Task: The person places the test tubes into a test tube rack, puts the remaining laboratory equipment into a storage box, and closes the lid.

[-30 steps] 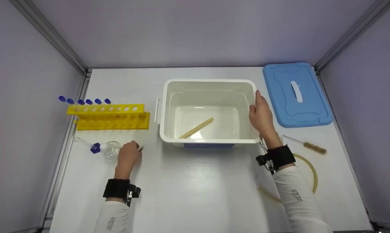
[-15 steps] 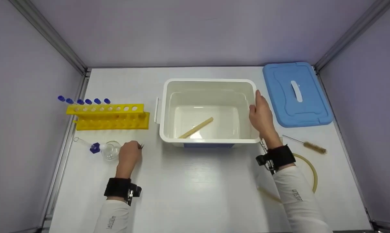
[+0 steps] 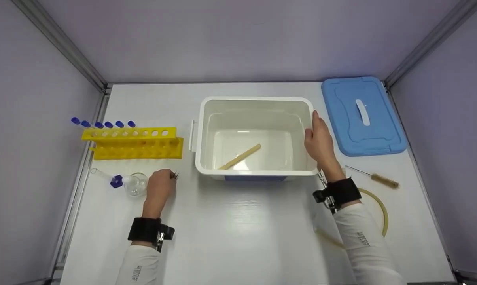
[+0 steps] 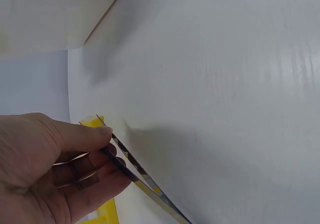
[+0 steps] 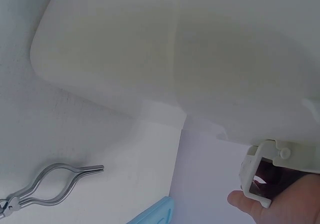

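My left hand (image 3: 158, 190) pinches metal tweezers (image 4: 145, 187) between thumb and fingers, left of the white plastic box (image 3: 258, 173). In the left wrist view the two arms of the tweezers stand slightly apart at the pointed end. My right hand (image 3: 321, 144) grips the box's right side, thumb by the rim. The right wrist view has its fingers round a white side latch (image 5: 248, 174). A straight beige stick (image 3: 240, 156) lies on the box floor. Beside my left hand, a round glass flask (image 3: 135, 186) lies near a blue-collared glass piece (image 3: 116, 181).
A yellow rack (image 3: 137, 148) holds several blue-capped tubes, left of the box. The blue lid (image 3: 367, 136) lies at back right. Metal tongs (image 5: 14, 204), a bottle brush (image 3: 385, 181) and yellowish tubing (image 3: 385, 209) lie around the right arm. Walls enclose the table.
My left hand has shifted slightly right and away from me, carrying the tweezers. My right hand and the box have stayed in place.
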`<state>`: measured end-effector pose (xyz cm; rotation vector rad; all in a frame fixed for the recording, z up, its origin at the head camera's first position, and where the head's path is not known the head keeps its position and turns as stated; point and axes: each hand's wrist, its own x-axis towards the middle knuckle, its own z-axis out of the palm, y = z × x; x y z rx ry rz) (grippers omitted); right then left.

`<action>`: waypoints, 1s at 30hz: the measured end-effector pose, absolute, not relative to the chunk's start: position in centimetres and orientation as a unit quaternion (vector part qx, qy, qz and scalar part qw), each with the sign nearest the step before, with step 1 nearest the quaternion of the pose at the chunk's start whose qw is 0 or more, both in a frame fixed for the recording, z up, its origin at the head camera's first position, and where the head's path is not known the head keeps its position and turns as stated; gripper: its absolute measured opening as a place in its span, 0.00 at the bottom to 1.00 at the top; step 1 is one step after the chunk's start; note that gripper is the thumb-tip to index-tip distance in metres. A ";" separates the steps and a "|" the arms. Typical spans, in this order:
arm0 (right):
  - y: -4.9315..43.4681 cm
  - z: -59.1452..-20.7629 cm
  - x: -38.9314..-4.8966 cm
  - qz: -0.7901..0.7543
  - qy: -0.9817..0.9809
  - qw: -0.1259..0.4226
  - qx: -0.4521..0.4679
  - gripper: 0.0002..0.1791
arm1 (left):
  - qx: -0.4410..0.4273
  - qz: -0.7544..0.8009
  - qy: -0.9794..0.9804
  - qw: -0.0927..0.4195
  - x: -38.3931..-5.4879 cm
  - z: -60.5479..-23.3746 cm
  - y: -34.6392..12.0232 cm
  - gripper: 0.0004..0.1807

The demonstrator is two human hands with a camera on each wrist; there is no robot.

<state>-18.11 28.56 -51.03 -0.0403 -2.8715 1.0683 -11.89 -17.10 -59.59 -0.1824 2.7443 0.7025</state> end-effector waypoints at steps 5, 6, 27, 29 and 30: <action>28.6 -51.1 -18.2 0.346 -0.937 0.038 -0.013 0.35 | -0.068 0.266 0.952 0.137 -12.1 -58.6 -16.7 0.12; 28.6 -51.1 -18.2 0.346 -0.937 0.037 -0.012 0.35 | -0.069 0.270 0.951 0.135 -12.1 -58.4 -16.6 0.12; 28.7 -50.9 -18.3 0.350 -0.936 0.028 -0.013 0.35 | -0.067 0.306 0.949 0.045 -13.2 -53.9 -15.3 0.12; 28.7 -50.9 -18.3 0.350 -0.936 0.027 -0.015 0.35 | -0.067 0.311 0.947 0.039 -13.3 -53.1 -15.0 0.12; 28.7 -50.8 -18.3 0.351 -0.936 0.026 -0.015 0.35 | -0.067 0.313 0.947 0.036 -13.4 -52.7 -14.9 0.13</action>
